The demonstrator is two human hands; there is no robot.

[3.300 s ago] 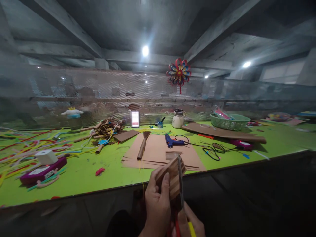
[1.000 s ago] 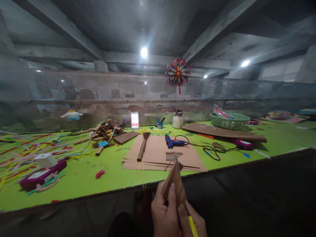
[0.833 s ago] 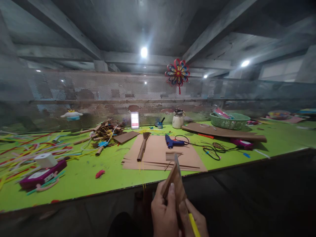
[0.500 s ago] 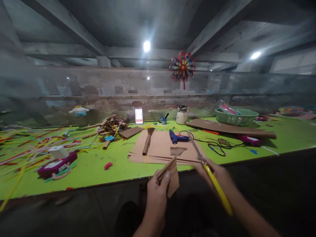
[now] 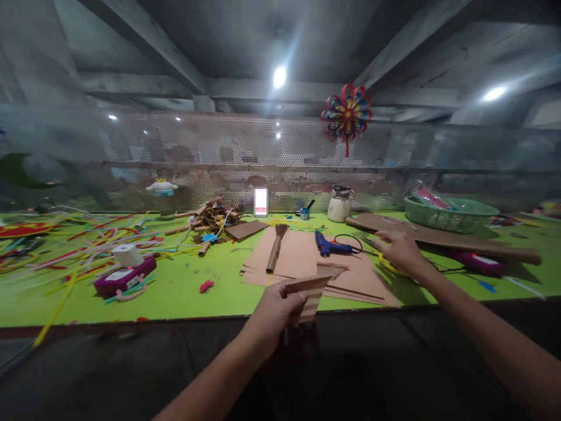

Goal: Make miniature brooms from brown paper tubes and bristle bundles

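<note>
My left hand (image 5: 278, 307) is closed on a folded piece of brown cardboard (image 5: 313, 301), thumb on its near face, just in front of the table edge. My right hand (image 5: 401, 251) is over the table at the right, its fingers on a pair of scissors with yellow handles (image 5: 389, 266); the hand partly covers them. Between the hands, a blue glue gun (image 5: 331, 244) lies on a stack of brown cardboard sheets (image 5: 298, 251). A small cardboard scrap (image 5: 335, 271) and a rolled cardboard tube with a frayed end (image 5: 274, 251) also rest on the sheets.
Cardboard scraps (image 5: 214, 219) and coloured strips (image 5: 105, 234) cover the left side. A purple power strip (image 5: 125, 276) stands there. Behind are a white jug (image 5: 340, 206), a green basket (image 5: 451, 216) and a mesh screen (image 5: 228, 140). Another purple power strip (image 5: 480, 263) is at right.
My right hand has carried the scissors from in front of the table forward and down to the tabletop at the right. The cardboard in my left hand has tilted, and the view has shifted left.
</note>
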